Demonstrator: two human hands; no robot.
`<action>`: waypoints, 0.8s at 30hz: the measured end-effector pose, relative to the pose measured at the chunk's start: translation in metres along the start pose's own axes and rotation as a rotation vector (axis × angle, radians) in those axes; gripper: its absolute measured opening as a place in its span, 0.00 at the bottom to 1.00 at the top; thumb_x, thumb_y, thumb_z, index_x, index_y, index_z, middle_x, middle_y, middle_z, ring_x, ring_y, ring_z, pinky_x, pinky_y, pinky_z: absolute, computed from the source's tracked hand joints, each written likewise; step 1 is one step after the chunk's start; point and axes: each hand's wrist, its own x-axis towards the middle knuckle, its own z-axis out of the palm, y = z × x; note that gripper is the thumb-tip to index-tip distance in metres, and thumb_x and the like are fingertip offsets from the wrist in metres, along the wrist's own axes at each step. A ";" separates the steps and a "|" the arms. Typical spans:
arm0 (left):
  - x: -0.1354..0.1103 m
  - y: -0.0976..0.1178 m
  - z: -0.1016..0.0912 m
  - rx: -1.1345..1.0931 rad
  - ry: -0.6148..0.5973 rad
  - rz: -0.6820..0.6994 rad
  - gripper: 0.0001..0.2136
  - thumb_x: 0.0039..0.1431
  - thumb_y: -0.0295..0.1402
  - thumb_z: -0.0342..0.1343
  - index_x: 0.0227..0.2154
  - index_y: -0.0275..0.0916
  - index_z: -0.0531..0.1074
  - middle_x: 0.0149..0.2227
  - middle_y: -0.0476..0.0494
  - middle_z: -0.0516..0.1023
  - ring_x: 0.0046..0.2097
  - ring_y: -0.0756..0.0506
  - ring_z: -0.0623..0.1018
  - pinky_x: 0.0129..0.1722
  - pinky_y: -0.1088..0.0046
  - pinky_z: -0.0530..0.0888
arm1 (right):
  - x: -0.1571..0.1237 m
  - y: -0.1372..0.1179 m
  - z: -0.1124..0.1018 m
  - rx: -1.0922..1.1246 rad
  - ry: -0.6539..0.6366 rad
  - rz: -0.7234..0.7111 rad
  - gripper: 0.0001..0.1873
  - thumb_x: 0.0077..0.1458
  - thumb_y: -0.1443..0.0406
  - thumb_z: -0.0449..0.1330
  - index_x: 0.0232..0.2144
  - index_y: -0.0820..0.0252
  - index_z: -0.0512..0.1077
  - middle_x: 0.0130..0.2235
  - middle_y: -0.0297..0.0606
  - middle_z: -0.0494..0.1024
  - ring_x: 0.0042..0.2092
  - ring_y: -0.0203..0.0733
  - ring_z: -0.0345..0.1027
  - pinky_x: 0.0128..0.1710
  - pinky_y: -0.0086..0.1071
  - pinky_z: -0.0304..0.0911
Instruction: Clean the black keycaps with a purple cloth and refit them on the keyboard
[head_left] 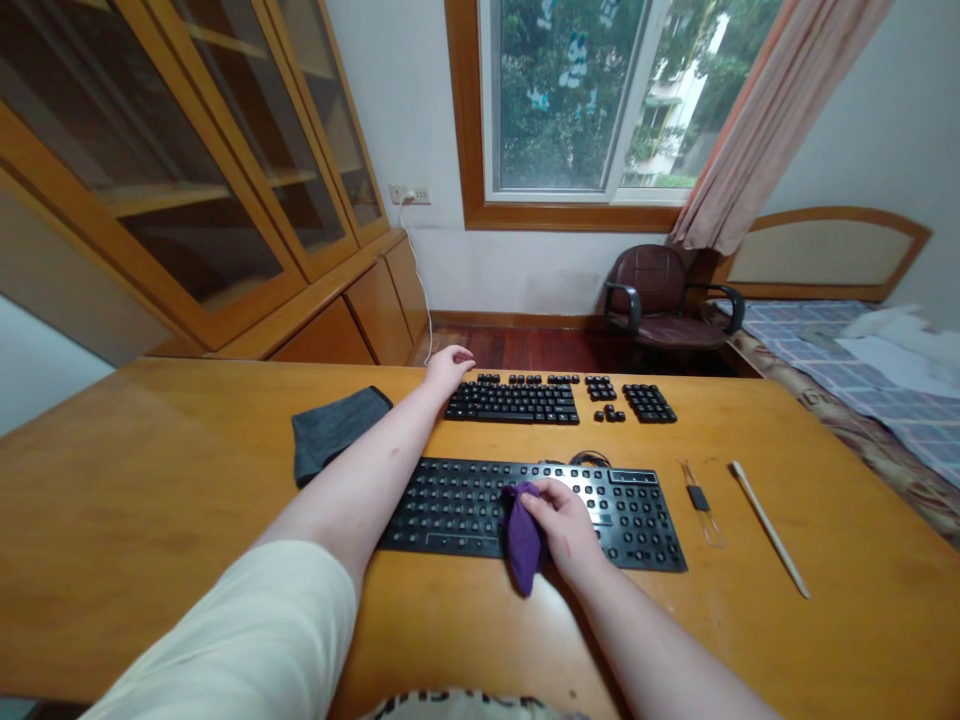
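Note:
A black keyboard base (465,500) with its keycaps removed lies on the wooden desk (150,500) in front of me. My right hand (564,522) is closed around a purple cloth (521,535) and presses it on the middle of the base. Behind it, the removed black keycaps (517,400) are laid out in keyboard order. My left hand (448,366) reaches to the far left end of those keycaps, fingers curled down at the desk's far edge; nothing shows in it.
A folded grey cloth (330,432) lies left of the keyboard. To its right lie a small keycap puller (699,498) and a pale thin stick (769,526). A dark armchair (660,300), a bed (862,370) and wooden glass-door cabinets (225,180) stand beyond.

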 end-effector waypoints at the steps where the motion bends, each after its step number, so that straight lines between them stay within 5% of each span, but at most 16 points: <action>1: -0.010 0.005 -0.002 -0.044 0.005 0.000 0.10 0.45 0.33 0.59 0.32 0.35 0.74 0.34 0.41 0.78 0.37 0.45 0.76 0.42 0.69 0.69 | 0.000 0.001 0.000 -0.008 -0.002 -0.007 0.11 0.39 0.60 0.65 0.25 0.61 0.71 0.23 0.31 0.73 0.25 0.35 0.64 0.26 0.28 0.57; 6: -0.093 0.029 -0.009 -0.235 -0.081 -0.027 0.14 0.47 0.34 0.58 0.37 0.35 0.74 0.35 0.40 0.79 0.37 0.45 0.77 0.41 0.67 0.70 | 0.002 0.004 -0.002 -0.013 0.007 -0.026 0.11 0.41 0.60 0.64 0.26 0.60 0.72 0.25 0.32 0.75 0.27 0.37 0.66 0.28 0.29 0.59; 10: -0.172 0.043 -0.007 -0.582 -0.239 -0.208 0.16 0.41 0.31 0.62 0.38 0.36 0.74 0.38 0.41 0.78 0.40 0.44 0.76 0.45 0.66 0.69 | 0.002 0.003 -0.003 -0.018 0.045 -0.048 0.10 0.41 0.60 0.64 0.27 0.59 0.72 0.26 0.33 0.76 0.29 0.38 0.67 0.30 0.30 0.60; 13: -0.211 0.047 -0.002 -0.712 -0.318 -0.285 0.15 0.41 0.29 0.62 0.36 0.34 0.74 0.37 0.41 0.78 0.38 0.46 0.76 0.43 0.67 0.70 | 0.002 0.001 -0.002 -0.040 0.050 -0.079 0.10 0.42 0.60 0.64 0.28 0.59 0.73 0.28 0.34 0.76 0.31 0.39 0.68 0.33 0.31 0.61; 24: -0.227 0.043 0.012 -0.800 -0.179 -0.241 0.09 0.34 0.26 0.64 0.24 0.34 0.73 0.27 0.45 0.78 0.32 0.47 0.76 0.38 0.69 0.73 | -0.002 -0.007 -0.003 -0.282 -0.168 -0.253 0.09 0.45 0.64 0.62 0.32 0.56 0.76 0.38 0.37 0.77 0.41 0.44 0.68 0.45 0.36 0.59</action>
